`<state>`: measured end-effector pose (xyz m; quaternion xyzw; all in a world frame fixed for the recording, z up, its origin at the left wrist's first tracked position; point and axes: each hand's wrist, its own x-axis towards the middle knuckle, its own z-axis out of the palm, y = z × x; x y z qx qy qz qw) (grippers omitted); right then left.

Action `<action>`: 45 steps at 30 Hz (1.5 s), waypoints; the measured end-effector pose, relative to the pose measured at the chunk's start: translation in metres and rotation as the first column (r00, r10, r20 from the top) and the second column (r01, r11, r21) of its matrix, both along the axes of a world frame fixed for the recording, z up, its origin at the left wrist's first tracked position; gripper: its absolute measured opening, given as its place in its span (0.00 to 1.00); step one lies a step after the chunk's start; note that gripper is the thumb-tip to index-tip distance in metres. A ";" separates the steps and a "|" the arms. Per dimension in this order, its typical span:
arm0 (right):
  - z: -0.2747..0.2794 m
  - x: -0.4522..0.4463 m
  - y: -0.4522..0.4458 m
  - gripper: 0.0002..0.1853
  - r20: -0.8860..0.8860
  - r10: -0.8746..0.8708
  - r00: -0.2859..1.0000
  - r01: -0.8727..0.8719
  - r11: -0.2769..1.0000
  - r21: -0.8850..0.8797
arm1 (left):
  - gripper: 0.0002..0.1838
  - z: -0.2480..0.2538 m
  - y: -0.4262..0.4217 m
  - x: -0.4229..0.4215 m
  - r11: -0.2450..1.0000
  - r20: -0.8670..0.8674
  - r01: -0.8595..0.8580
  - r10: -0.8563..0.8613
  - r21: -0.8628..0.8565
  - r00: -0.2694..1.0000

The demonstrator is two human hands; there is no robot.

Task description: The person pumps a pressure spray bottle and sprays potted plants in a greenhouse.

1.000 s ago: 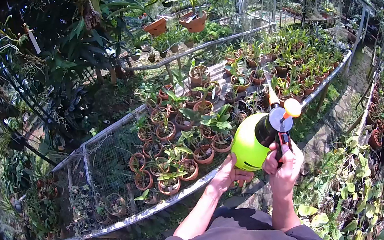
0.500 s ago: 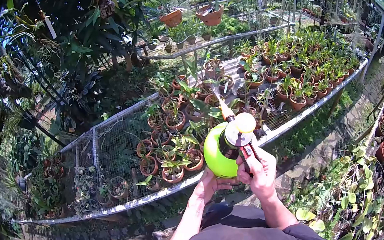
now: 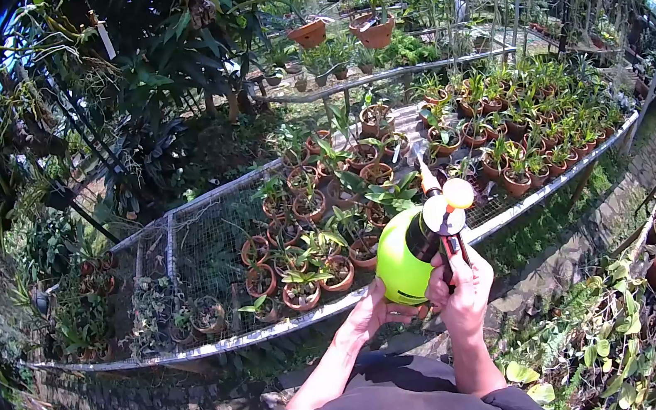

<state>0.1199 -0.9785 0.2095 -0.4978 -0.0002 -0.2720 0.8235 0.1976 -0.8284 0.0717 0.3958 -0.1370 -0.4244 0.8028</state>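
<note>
A bright yellow-green pump spray bottle (image 3: pixel 400 264) is held in front of me, tilted forward and to the right. My right hand (image 3: pixel 465 285) is closed around its black handle, just under the round pump knob (image 3: pixel 458 193). With curled fingers, my left hand (image 3: pixel 368 313) grips the lower left side and base of the bottle. The orange nozzle (image 3: pixel 429 182) points away from me over the bench, and a pale spray shows at its tip. Beyond the bottle are potted plants (image 3: pixel 321 248) in terracotta pots.
A wire-mesh bench (image 3: pixel 215 237) with a pale edge runs across in front of me. Many small pots (image 3: pixel 517 178) crowd its right side. Two hanging pots (image 3: pixel 373 32) are at the back. Leafy vines (image 3: pixel 605 325) grow at lower right, beside a stone path (image 3: pixel 597 209).
The spray bottle and both hands have shifted to the right, and its nozzle now points over a spot further right. The view has also moved slightly. Both hands keep their hold.
</note>
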 end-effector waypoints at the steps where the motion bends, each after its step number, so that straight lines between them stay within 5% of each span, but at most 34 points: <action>1: 0.001 -0.003 -0.002 0.18 0.008 -0.048 0.999 0.048 0.999 -0.018 | 0.36 0.002 -0.006 0.004 1.000 0.016 0.006 -0.006 -0.004 1.000; 7: 0.016 -0.024 -0.012 0.16 0.189 -0.108 0.976 0.120 0.991 -0.052 | 0.33 0.029 -0.031 0.018 0.999 0.193 -0.009 0.016 -0.033 0.981; 13: 0.041 -0.027 -0.009 0.16 0.330 0.064 0.942 -0.029 0.993 -0.111 | 0.45 0.056 -0.027 0.031 0.983 0.359 -0.174 0.181 -0.052 0.915; 18: 0.044 -0.019 -0.007 0.16 0.384 0.188 0.904 -0.136 0.978 -0.159 | 0.42 0.073 -0.007 0.021 0.926 0.402 -0.374 0.360 -0.046 0.842; 22: 0.040 -0.015 -0.008 0.15 0.358 0.201 0.912 -0.164 0.978 -0.131 | 0.38 0.066 -0.002 0.014 0.930 0.394 -0.366 0.352 -0.041 0.849; 45: 0.018 -0.058 -0.058 0.19 0.270 -0.330 0.905 0.308 0.944 0.122 | 0.48 0.064 -0.103 0.012 0.994 0.391 0.114 -0.105 0.002 0.914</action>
